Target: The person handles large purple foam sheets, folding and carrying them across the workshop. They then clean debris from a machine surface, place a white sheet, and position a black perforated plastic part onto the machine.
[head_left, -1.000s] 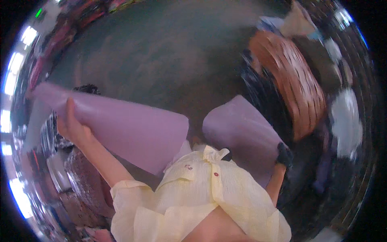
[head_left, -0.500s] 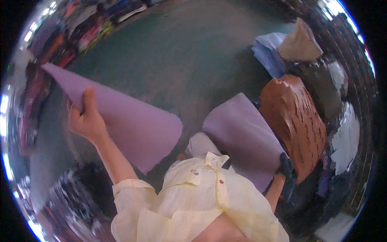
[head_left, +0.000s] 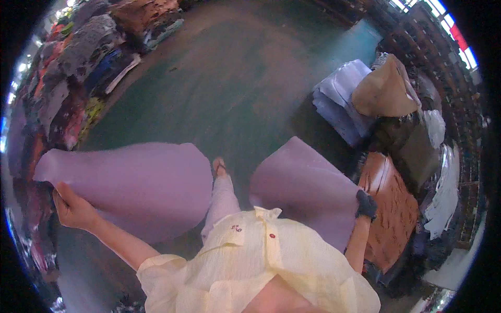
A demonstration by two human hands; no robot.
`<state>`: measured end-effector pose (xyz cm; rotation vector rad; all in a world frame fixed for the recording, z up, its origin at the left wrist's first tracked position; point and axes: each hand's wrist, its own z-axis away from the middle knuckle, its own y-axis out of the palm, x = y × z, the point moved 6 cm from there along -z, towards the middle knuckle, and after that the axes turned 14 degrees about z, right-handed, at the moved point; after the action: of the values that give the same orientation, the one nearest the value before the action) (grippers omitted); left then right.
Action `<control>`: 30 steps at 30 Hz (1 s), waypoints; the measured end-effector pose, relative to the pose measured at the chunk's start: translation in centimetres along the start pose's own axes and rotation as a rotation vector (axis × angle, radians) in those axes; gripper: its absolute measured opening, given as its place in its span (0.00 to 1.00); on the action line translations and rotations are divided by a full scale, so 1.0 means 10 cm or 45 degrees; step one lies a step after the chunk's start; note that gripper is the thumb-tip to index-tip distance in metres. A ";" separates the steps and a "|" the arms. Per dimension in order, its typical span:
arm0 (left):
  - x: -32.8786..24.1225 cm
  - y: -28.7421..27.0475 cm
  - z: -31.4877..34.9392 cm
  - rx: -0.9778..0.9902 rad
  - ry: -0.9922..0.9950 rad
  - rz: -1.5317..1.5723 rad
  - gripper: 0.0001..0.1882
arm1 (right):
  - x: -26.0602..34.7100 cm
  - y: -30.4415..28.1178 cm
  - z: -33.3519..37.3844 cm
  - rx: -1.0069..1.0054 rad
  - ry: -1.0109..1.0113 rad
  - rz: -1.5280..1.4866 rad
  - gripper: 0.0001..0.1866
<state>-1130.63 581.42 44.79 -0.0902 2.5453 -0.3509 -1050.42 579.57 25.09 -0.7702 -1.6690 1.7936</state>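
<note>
Lilac sheet (head_left: 130,188) hung out to the person's left, its outer end grasped between the thumb and fingers of the bare left hand (head_left: 78,209), while a second lilac sheet (head_left: 300,190) was gripped at its outer edge by the right hand (head_left: 366,205), in a dark glove. Between the sheets, past a pale yellow shirt (head_left: 255,255), a leg in light trousers (head_left: 223,201) ended in a sandalled foot (head_left: 219,167) on the greenish floor (head_left: 219,83). Just beyond the right hand lay reddish-brown material (head_left: 391,219); farther off sat a pale blue stack (head_left: 339,99) and a tan folded piece (head_left: 383,91). Mixed coloured piles (head_left: 86,57) lined the far left.
</note>
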 end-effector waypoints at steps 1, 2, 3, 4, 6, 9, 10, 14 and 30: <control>0.03 0.48 -0.09 0.038 0.031 0.006 0.17 | 0.30 0.00 -0.22 -0.016 0.006 -0.027 0.27; 0.02 0.99 -0.18 0.062 0.073 0.018 0.17 | 0.53 0.00 -0.42 -0.018 0.130 -0.032 0.27; -0.01 1.50 -0.28 0.007 0.073 0.053 0.16 | 0.85 -0.05 -0.62 -0.055 0.032 -0.045 0.27; -0.14 2.06 -0.36 0.034 0.247 0.134 0.16 | 1.10 -0.10 -0.79 -0.084 0.045 -0.004 0.27; -0.45 3.16 -0.53 0.069 0.514 0.287 0.15 | 1.60 -0.23 -1.09 -0.099 0.035 0.077 0.28; -0.82 4.77 -0.89 0.226 0.546 0.465 0.15 | 2.31 -0.34 -1.53 -0.011 0.324 -0.189 0.31; -0.90 5.29 -1.02 0.289 0.470 0.367 0.16 | 2.62 -0.43 -1.73 -0.068 0.323 -0.076 0.28; -1.34 7.07 -1.49 0.275 0.473 0.300 0.18 | 4.04 -0.59 -2.85 -0.156 0.337 -0.222 0.22; -2.67 13.85 -2.87 0.280 0.705 0.432 0.19 | 8.34 -0.83 -7.46 -0.140 0.594 -0.048 0.20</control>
<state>-1122.41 725.12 44.90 0.5916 2.9631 -0.5788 -1051.45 691.72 26.32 -1.1000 -1.4611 1.3690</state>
